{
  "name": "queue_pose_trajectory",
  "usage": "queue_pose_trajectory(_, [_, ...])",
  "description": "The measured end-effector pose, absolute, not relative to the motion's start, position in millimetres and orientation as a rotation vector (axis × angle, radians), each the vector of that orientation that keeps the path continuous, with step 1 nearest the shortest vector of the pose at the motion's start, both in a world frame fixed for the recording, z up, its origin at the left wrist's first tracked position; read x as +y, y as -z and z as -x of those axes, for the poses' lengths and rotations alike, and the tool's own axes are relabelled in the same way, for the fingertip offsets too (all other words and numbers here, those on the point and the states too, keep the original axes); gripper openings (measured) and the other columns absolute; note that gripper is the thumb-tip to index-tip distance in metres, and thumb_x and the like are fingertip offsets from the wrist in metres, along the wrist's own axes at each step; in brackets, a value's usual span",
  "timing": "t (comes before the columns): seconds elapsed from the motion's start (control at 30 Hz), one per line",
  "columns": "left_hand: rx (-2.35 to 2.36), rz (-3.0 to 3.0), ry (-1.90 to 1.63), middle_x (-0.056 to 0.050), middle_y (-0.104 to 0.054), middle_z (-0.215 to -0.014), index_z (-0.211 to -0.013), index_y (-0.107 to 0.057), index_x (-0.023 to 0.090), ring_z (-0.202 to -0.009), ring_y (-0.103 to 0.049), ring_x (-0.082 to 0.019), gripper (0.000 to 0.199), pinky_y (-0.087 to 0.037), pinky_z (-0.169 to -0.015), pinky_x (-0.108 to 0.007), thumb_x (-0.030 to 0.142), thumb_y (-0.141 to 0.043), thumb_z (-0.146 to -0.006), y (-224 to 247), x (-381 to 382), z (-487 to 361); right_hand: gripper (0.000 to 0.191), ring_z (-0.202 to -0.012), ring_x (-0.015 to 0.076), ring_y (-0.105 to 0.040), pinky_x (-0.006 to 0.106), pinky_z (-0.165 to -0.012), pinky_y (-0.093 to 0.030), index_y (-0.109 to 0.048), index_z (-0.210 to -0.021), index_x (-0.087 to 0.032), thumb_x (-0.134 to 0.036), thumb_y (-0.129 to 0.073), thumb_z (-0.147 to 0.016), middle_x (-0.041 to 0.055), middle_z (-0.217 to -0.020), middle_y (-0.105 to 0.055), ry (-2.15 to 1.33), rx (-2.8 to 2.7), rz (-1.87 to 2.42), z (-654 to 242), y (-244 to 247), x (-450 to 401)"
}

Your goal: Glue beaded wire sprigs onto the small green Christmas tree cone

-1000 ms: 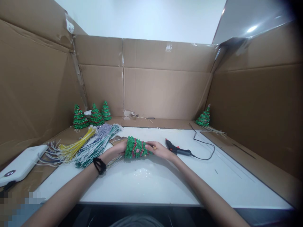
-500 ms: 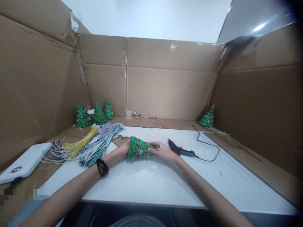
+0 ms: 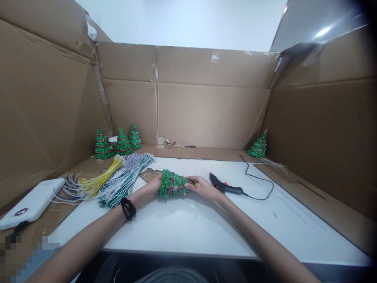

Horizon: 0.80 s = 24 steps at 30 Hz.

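A small green beaded tree (image 3: 173,184) with a red garland and pink bits lies on its side between my hands, above the white table (image 3: 182,232). My left hand (image 3: 154,185) is closed on its wide base, the fingertips hidden behind or inside it. At the narrow tip, my right hand (image 3: 203,187) pinches the tree, with a small tan round bit showing by the fingers. A brown flat piece (image 3: 150,174) with thin pale strands lies just behind my left hand.
Bundles of yellow (image 3: 101,179) and green-white wires (image 3: 126,184) lie left, near a white power bank (image 3: 31,202). A black glue gun (image 3: 225,184) with a cord lies right. Three trees (image 3: 122,142) stand back left, another tree (image 3: 259,145) back right. Cardboard walls (image 3: 212,114) surround the table.
The tree has turned very slightly between my hands, and the fingers of my right hand have shifted a little at its tip. Everything else looks the same.
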State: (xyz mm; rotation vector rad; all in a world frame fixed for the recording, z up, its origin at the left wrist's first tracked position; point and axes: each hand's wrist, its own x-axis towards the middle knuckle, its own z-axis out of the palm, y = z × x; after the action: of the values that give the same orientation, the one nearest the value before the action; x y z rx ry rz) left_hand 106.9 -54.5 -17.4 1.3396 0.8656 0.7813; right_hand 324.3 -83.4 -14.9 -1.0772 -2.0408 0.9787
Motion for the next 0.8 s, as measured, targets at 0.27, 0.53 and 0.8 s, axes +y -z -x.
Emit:
queue_pose_trajectory(0.27, [0.891, -1.353, -0.853, -0.003, -0.064, -0.062, -0.072, -0.065, 0.012, -0.065, -0.056, -0.017, 0.032, -0.043, -0.058, -0.026, 0.042, -0.065, -0.060, 13.4, -57.6, -109.5, 0.039, -0.090, 0.0239, -0.060, 0.037, -0.083, -0.046, -0.067, -0.104, -0.017, -0.047, -0.053, -0.083, 0.0095, -0.098, -0.067, -0.762, -2.029, 1.160, -324.5, 21.1, -82.4])
queue_pose_trajectory(0.53, [0.888, -1.317, -0.848, -0.004, -0.066, -0.066, -0.077, -0.067, 0.012, -0.063, -0.056, -0.016, 0.036, -0.042, -0.055, -0.024, 0.045, -0.065, -0.062, 12.7, -59.5, -110.2, 0.046, -0.101, 0.0236, -0.055, 0.036, -0.093, -0.040, -0.061, -0.116, -0.018, -0.050, -0.045, -0.087, 0.0107, -0.108, -0.061, -0.690, -2.130, 1.256, -326.0, 18.0, -83.7])
queue_pose_trajectory(0.8, [0.814, -1.355, -0.854, -0.004, -0.067, -0.068, -0.074, -0.066, 0.013, -0.062, -0.057, -0.015, 0.029, -0.044, -0.057, -0.025, 0.040, -0.067, -0.063, 16.5, -56.9, -108.6, 0.047, -0.091, 0.0229, -0.057, 0.036, -0.086, -0.042, -0.062, -0.113, -0.019, -0.052, -0.041, -0.088, 0.0109, -0.098, -0.062, -0.560, -2.157, 1.275, -324.7, 20.8, -83.5])
